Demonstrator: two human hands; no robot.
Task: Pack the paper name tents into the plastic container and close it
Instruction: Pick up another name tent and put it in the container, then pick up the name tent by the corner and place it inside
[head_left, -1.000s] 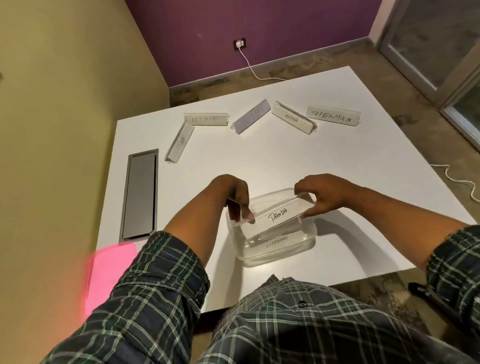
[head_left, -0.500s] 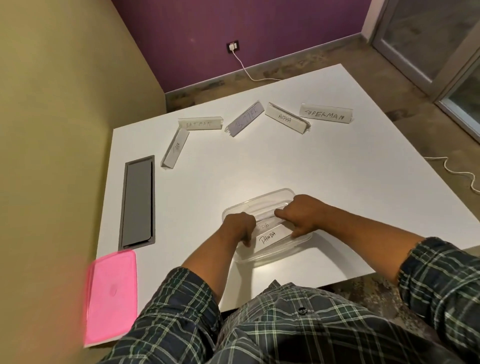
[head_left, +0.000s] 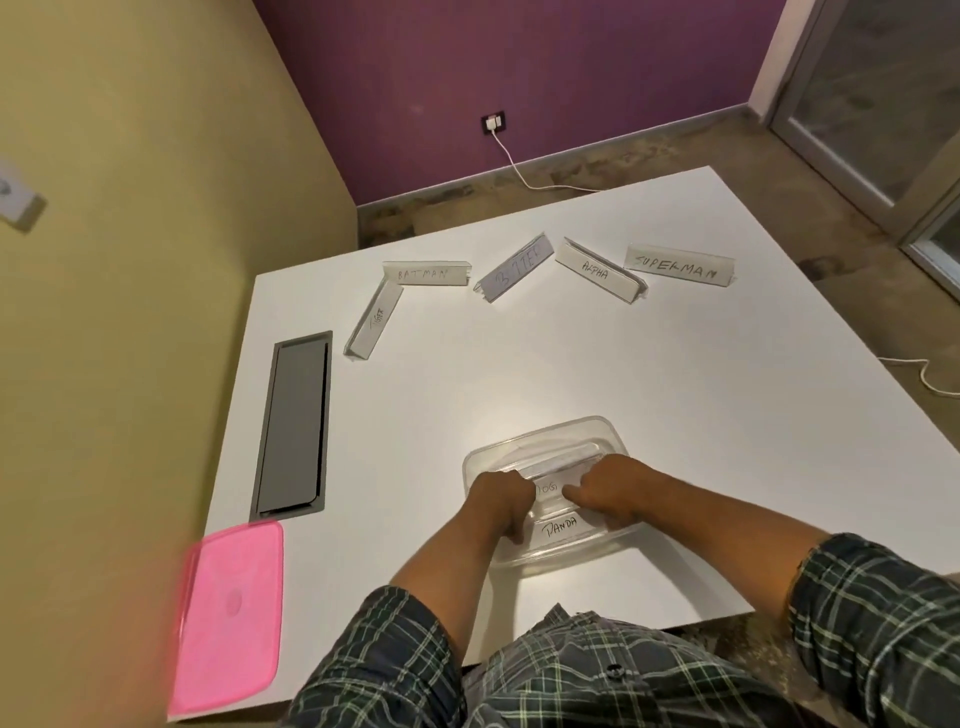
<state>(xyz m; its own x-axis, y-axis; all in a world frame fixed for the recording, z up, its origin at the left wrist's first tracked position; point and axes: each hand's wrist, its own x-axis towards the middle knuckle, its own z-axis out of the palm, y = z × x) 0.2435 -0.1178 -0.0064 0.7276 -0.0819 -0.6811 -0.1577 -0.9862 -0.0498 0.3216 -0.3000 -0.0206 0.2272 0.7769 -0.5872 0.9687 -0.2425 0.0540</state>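
A clear plastic container sits near the table's front edge. Inside it lie a tent marked PANDA and, behind it, one marked DOG. Both hands are down in the container. My left hand grips the PANDA tent's left end with curled fingers, and my right hand grips its right end. Farther back on the table stand the tents TIGER, BATMAN, one with unclear lettering, ALPHA and SUPERMAN. The pink lid lies at the front left corner.
A grey cable hatch is set into the white table on the left. A yellow wall runs close along the left side. White cables lie on the floor behind and to the right of the table.
Both hands lowered the PANDA tent from above the container down into it, in front of the DOG tent. Over the last half second the hands have hardly moved.
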